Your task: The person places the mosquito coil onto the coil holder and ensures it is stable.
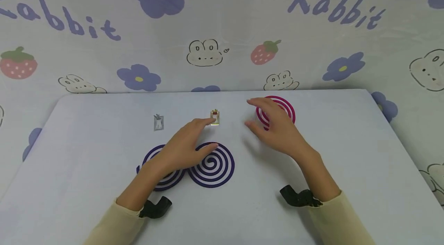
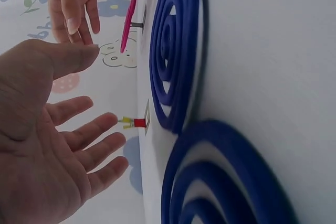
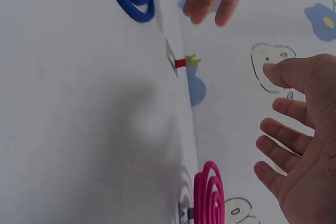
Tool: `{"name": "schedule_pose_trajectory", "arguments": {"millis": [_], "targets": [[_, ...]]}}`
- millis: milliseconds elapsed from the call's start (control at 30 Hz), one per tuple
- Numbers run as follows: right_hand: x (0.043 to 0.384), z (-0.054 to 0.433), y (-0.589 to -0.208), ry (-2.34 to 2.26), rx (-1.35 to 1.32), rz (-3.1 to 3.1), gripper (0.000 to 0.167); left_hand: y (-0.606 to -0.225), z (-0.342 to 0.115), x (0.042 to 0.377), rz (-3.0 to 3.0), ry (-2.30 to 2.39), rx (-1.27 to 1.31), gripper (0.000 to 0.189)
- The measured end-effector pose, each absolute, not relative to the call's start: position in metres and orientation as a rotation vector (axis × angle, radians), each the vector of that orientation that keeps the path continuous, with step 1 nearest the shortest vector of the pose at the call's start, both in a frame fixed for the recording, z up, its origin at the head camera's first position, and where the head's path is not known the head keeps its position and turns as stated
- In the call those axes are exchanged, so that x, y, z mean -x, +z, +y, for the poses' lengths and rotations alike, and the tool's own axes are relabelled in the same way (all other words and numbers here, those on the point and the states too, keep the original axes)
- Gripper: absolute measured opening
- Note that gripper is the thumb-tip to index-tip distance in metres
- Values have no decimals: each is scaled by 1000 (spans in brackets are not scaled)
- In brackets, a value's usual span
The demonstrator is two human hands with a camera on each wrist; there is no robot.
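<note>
My left hand (image 1: pixel 182 146) hovers over two dark blue mosquito coils, its fingers loosely extended and holding nothing. The right-hand blue coil (image 1: pixel 227 166) lies flat and mostly visible; my forearm partly hides the left-hand blue coil (image 1: pixel 147 156). Just beyond my left fingertips stands a small metal coil stand (image 1: pixel 215 113) with a red and yellow upright part (image 2: pixel 137 123). My right hand (image 1: pixel 277 129) is in the air with fingers apart, partly covering a pink mosquito coil (image 1: pixel 293 112). That coil (image 3: pixel 202 195) sits raised off the table on a metal stand (image 3: pixel 184 213).
Another small silver stand (image 1: pixel 158 122) lies on the white table (image 1: pixel 86 152) at the left. Behind the table's far edge hangs a cloth (image 1: pixel 236 17) printed with flowers, rabbits and strawberries. Each wrist wears a black camera mount (image 1: pixel 156 208).
</note>
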State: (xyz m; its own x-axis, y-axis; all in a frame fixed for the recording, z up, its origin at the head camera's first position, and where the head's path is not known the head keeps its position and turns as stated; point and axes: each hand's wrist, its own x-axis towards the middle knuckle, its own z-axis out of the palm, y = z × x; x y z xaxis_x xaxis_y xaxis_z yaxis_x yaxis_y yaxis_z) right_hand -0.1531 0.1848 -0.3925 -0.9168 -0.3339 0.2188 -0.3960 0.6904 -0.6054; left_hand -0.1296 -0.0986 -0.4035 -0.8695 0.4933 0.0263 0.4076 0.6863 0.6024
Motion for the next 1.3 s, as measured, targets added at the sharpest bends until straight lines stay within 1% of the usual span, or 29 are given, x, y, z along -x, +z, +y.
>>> {"name": "schedule_pose_trajectory", "arguments": {"millis": [300,633,867,1033,1167,1300], "targets": [[131,163,-397,1032,-796,-2899,65,-404,-115,113,2785,783,-733,80],[117,143,-408,924,-959,-3067,75,-411,-126,101,2776,647,-773,90],[113,136,-416,823,-1017,-3120,83,-413,-127,98,2757,619,-808,99],[110,132,-421,768,-1049,-3105,92,-415,-127,97,2749,576,-831,106],[109,130,-424,711,-1068,-3084,99,-419,-127,96,2745,546,-832,108],[108,129,-426,667,-1088,-3063,101,-420,-127,96,2734,544,-813,107]]}}
